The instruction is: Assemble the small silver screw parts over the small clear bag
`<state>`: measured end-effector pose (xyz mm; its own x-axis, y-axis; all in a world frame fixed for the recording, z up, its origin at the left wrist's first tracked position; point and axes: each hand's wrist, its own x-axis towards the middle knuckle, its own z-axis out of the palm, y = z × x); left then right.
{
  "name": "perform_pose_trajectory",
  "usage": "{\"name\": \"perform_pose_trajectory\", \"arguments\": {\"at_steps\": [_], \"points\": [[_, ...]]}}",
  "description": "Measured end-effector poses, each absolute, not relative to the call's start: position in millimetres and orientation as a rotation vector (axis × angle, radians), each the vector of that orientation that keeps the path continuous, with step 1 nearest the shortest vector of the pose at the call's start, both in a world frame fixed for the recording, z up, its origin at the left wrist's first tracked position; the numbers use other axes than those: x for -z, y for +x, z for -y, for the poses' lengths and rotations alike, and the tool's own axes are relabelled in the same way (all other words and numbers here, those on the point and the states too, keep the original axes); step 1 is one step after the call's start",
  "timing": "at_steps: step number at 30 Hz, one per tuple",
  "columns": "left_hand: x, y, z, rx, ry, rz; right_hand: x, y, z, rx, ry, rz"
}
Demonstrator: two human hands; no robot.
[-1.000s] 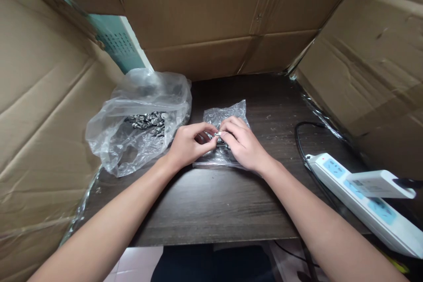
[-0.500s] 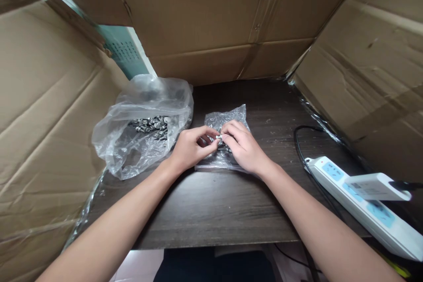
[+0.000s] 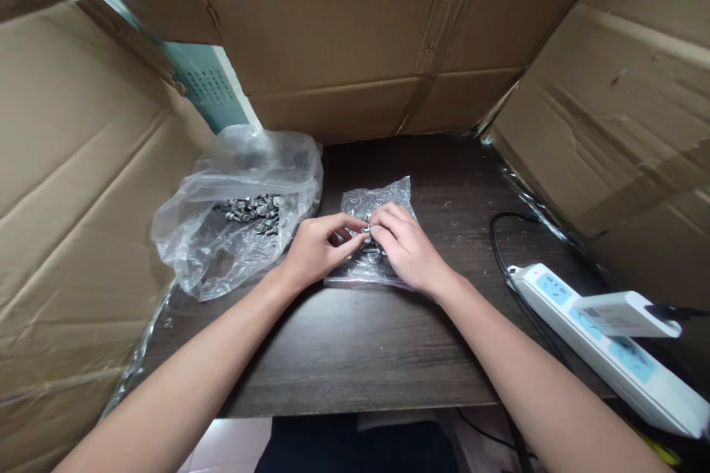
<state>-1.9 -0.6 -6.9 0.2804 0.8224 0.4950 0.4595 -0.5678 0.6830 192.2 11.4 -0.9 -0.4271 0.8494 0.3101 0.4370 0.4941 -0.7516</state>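
"Over the flat bag (image 3: 360,201), what's in your grip?"
"A small metal fastener (image 3: 367,230), pinched in the fingertips of my left hand (image 3: 317,247) and right hand (image 3: 406,245)."
"And the loose pile (image 3: 255,208)?"
"Inside the larger clear bag (image 3: 266,151), left of the flat bag."

Bright metal, glossy plastic, matt board

The pinched fastener (image 3: 366,230) and the heaped bolts (image 3: 255,208) looked like bare, shiny metal. The larger bag (image 3: 238,155) was thin, cloudy plastic, softly glossy and crumpled; the smaller bag (image 3: 363,199) was clearer, wrinkled plastic with sharp glints. The tabletop (image 3: 355,355) showed dark wood grain, smooth with a dull sheen. The cardboard walls (image 3: 333,22) were matt and creased. The power strip (image 3: 602,355) looked like smooth, hard plastic.
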Motion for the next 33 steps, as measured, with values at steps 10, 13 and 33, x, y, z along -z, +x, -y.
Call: {"name": "perform_pose_trajectory", "arguments": {"at_steps": [10,13,33], "points": [[8.4,-2.7,-0.5,-1.252,2.150,-1.156,-1.0,192.3,-10.9,-0.742,-1.082,2.042],[9.1,-1.5,1.1,-1.266,2.140,-1.145,-0.7,191.8,-11.1,-0.753,-1.049,2.044],[8.4,0.4,2.7,-1.240,2.136,-1.140,2.2,191.8,-12.3,-0.718,-1.075,2.045]]}}
